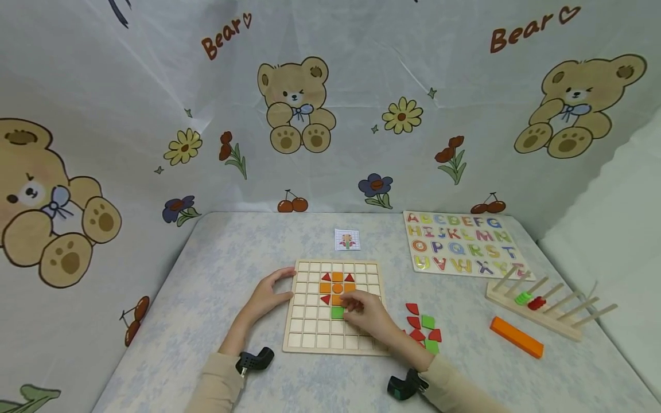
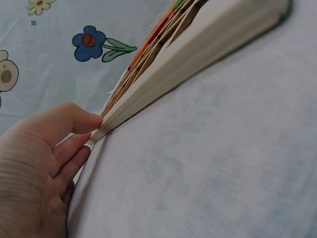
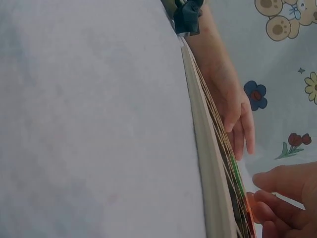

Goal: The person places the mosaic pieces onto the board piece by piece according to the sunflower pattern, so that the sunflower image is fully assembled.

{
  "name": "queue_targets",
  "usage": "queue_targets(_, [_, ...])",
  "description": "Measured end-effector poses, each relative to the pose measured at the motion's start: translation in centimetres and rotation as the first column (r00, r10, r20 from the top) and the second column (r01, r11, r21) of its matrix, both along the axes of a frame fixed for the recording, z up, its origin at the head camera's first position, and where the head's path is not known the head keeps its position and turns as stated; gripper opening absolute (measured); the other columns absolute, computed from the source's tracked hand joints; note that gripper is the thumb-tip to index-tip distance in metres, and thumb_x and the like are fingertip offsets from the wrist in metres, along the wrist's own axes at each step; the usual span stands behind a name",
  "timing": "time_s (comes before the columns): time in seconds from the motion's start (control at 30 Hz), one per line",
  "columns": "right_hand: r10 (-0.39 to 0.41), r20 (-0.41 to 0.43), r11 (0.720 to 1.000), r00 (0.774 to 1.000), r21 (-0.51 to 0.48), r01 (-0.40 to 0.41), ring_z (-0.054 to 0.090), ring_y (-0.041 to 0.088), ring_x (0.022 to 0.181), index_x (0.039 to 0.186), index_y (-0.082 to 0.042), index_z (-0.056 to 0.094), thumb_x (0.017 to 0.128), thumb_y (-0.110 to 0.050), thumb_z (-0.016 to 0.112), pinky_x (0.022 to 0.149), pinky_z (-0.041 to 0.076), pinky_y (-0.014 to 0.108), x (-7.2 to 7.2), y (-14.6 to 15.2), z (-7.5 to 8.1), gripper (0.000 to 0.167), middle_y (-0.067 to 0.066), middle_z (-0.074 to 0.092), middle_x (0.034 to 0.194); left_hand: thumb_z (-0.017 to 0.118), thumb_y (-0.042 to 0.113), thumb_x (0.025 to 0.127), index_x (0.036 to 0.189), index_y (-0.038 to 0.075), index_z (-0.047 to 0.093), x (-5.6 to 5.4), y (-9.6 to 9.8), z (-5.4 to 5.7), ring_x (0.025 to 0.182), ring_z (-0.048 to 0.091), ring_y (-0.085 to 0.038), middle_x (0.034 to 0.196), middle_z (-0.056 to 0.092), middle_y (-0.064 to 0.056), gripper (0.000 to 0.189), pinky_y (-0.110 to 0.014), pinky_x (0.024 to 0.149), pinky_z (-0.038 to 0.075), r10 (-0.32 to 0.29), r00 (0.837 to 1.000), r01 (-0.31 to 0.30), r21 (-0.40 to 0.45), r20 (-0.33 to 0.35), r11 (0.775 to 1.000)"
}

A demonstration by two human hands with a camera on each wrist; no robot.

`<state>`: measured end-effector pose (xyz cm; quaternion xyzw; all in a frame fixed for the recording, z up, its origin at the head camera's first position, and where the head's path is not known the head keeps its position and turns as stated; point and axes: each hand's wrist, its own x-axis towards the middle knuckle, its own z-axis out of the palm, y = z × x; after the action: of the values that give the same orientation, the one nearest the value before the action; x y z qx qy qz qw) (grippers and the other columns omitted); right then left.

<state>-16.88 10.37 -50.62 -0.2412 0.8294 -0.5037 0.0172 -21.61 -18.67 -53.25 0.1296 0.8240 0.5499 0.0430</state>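
A square wooden grid board (image 1: 304, 341) lies on the table. On it, orange squares (image 1: 337, 277) surround an orange circle (image 1: 337, 288), with red triangles (image 1: 326, 277) at corners and a green square (image 1: 337, 312) below. My left hand (image 1: 265, 295) touches the board's left edge, thumb and fingers spread along it; the left wrist view has the thumb at the rim. Over the board's middle is my right hand (image 1: 369, 315), fingers bent, fingertips beside the lower orange square and the green one. Thumb and index stand apart, and the cells beneath this hand are hidden.
Several loose red pieces (image 1: 413, 322) and green squares (image 1: 428, 322) lie right of the board. A small picture card (image 1: 347, 240) is behind it. Farther right are an alphabet board (image 1: 449, 241), a pegged wooden rack (image 1: 560, 326) and an orange bar (image 1: 516, 337).
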Motion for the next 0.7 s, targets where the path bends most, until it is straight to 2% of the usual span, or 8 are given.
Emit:
queue_targets(0.27, [-0.081, -0.052, 0.996, 0.995, 0.019, 0.082, 0.059, 0.006, 0.077, 0.109, -0.001, 0.067, 0.082, 0.0, 0.07, 0.07, 0.052, 0.021, 0.4, 3.6, 0.6, 0.028, 0.012, 0.07, 0.091, 0.073, 0.014, 0.083, 0.14, 0.013, 0.048, 0.0, 0.0, 0.0, 0.14, 0.036, -0.03, 0.137, 0.056, -0.008, 0.062, -0.055, 0.117, 0.024, 0.004, 1.0, -0.004, -0.005, -0.007, 1.0])
queue_targets(0.5, [-0.156, -0.139, 0.987, 0.978, 0.018, 0.16, 0.062, 0.01, 0.075, 0.106, 0.002, 0.067, 0.08, 0.001, 0.072, 0.066, 0.053, 0.025, 1.1, 6.9, 0.7, 0.027, 0.012, 0.071, 0.089, 0.073, 0.014, 0.084, 0.14, 0.015, 0.048, 0.1, 0.0, -0.1, 0.141, 0.035, -0.028, 0.137, 0.056, -0.005, 0.061, -0.055, 0.118, 0.022, 0.004, 1.0, -0.004, 0.0, 0.007, 1.0])
queue_targets(0.7, [-0.251, -0.063, 0.966, 0.966, 0.051, 0.255, 0.061, 0.006, 0.078, 0.108, 0.001, 0.067, 0.08, 0.0, 0.072, 0.066, 0.051, 0.019, 1.9, 9.4, 0.5, 0.028, 0.009, 0.071, 0.091, 0.072, 0.013, 0.084, 0.14, 0.015, 0.049, 0.0, 0.0, -0.2, 0.142, 0.034, -0.028, 0.137, 0.056, -0.005, 0.061, -0.054, 0.118, 0.022, 0.0, 1.0, 0.0, 0.004, 0.01, 1.0])
